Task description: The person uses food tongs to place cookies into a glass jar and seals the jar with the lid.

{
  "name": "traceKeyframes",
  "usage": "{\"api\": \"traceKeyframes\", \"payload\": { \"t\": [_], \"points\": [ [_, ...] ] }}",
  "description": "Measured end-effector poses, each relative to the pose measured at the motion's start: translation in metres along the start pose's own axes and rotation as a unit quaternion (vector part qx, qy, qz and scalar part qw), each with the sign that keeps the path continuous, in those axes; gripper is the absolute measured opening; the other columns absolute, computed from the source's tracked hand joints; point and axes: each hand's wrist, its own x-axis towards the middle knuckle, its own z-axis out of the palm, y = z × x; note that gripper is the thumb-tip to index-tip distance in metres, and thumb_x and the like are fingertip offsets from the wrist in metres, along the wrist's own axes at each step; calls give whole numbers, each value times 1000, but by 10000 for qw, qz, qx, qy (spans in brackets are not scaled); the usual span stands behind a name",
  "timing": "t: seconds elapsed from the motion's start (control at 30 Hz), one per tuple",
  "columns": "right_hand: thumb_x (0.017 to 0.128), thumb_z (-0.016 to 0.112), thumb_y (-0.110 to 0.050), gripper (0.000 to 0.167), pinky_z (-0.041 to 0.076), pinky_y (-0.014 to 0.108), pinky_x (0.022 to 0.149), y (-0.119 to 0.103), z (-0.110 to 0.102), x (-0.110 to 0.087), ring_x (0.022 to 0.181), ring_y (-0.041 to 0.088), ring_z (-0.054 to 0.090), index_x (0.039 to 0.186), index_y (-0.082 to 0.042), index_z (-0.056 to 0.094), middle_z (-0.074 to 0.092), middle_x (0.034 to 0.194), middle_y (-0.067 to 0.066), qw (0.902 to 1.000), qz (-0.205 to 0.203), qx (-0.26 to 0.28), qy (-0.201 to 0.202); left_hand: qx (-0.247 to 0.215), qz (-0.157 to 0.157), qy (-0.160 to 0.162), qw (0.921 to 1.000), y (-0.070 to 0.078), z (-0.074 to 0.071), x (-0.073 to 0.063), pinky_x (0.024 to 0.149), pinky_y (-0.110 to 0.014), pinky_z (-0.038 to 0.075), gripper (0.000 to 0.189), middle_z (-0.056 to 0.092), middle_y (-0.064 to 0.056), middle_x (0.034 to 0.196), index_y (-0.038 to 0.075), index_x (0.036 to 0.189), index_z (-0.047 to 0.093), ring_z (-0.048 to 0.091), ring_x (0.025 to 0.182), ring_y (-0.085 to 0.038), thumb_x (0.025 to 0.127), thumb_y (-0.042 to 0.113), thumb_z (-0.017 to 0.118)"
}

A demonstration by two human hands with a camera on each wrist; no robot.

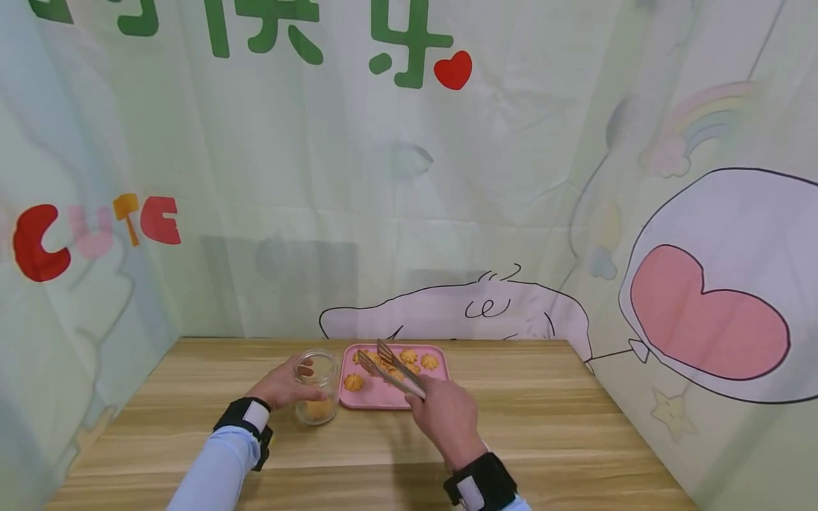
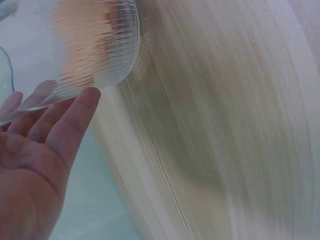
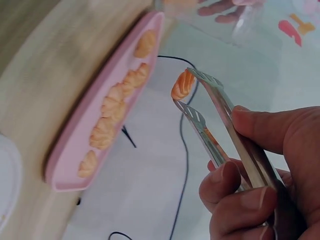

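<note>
My left hand (image 1: 281, 385) holds a clear glass jar (image 1: 326, 380), its thumb on the near side and fingers behind. Orange-brown cookies (image 2: 82, 35) lie in the bottom of the jar, seen through ribbed glass in the left wrist view. In my right hand (image 1: 449, 419) are metal tongs (image 3: 227, 127), gripped between thumb and fingers. Between the tong tips a ridged golden cookie (image 3: 183, 85) is pinched, raised off the pink tray (image 1: 358, 403). Several similar cookies (image 1: 409, 356) lie on that tray, just right of the jar.
The wooden table (image 1: 549, 440) carries the jar and tray, and its far edge meets a printed fabric backdrop (image 1: 268, 170). More fabric hangs at both sides. A white rounded edge (image 3: 7, 180) shows at the left of the right wrist view; its kind is unclear.
</note>
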Motion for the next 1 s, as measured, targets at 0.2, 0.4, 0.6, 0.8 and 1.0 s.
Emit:
{"api": "traceKeyframes", "payload": {
  "t": [0.2,0.4,0.6,0.8,1.0],
  "points": [
    [92,83,-37,39,36,29,48,-7,-12,0,58,14,51,123,-14,80,72,83,2,9993,-216,154,256,-4,2,0,10000,2,0,-1,110,-65,44,90,53,-35,145,-10,149,42,52,134,-54,81,23,91],
    [92,82,-37,40,36,29,46,-19,-25,-3,57,12,50,125,-15,79,73,81,1,9980,-390,261,414,14,-13,-3,10000,3,0,-2,110,-66,43,90,52,-36,146,-10,149,41,51,134,-54,82,23,90],
    [93,82,-38,42,24,27,45,-31,-34,-4,51,10,34,127,-14,78,50,60,-6,9959,-668,359,503,102,32,4,9999,5,-1,-5,110,-65,44,88,53,-36,145,-11,148,41,51,134,-54,82,21,89],
    [92,83,-36,40,31,28,43,-39,-36,-6,51,9,42,126,-17,79,64,67,-3,9920,-961,460,674,105,55,25,9999,7,-2,-6,110,-64,44,84,54,-37,144,-11,147,43,52,134,-54,83,19,89],
    [93,82,-37,40,37,29,44,-47,-35,-7,54,11,49,127,-16,78,68,74,-2,9924,-1043,457,462,36,60,-6,10000,6,-2,-7,110,-64,44,86,53,-37,145,-12,148,41,52,134,-54,82,18,89]
  ]
}}
